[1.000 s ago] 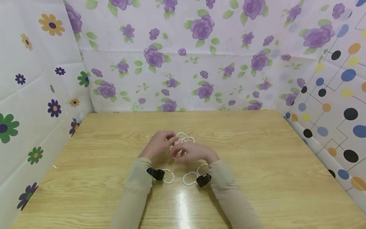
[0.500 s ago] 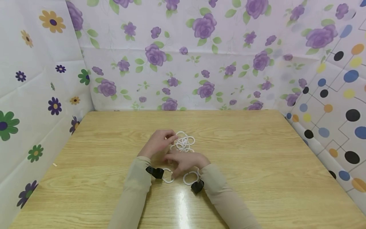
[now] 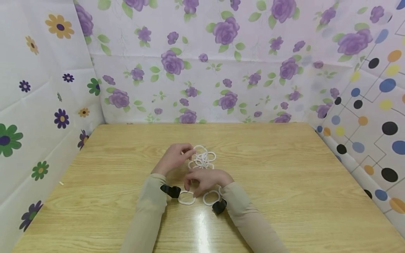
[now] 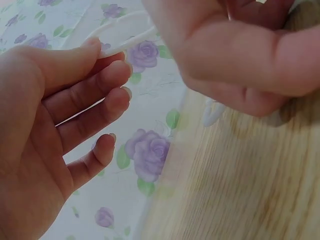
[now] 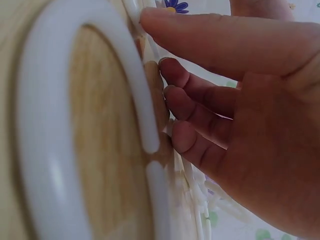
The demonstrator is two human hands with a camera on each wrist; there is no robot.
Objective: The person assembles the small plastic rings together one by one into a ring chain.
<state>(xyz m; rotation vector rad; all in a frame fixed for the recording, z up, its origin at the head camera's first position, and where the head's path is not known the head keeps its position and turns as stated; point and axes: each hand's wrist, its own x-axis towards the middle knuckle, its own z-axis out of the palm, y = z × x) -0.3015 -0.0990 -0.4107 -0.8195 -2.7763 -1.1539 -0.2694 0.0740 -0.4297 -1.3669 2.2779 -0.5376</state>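
Near the middle of the table, a tangle of white plastic curtain rings lies beside my left hand. In the left wrist view, that hand's thumb and index finger pinch one white ring; its other fingers are loosely bent. My right hand reaches down in front of the tangle. Its thumb and index finger are at the edge of a loose white ring on the table, seemingly pinching it. The right wrist view shows the thumb against that ring, with the index finger mostly hidden.
Another loose ring, with a small gap in its loop, lies below my right hand. One more is partly hidden by the right wrist. Black wrist cameras sit close above the wooden table. Patterned sheets surround its back and sides.
My right hand has moved from the tangle toward the front, to the loose ring on the left. That ring has turned and shifted slightly forward. The left hand has stayed nearly still.
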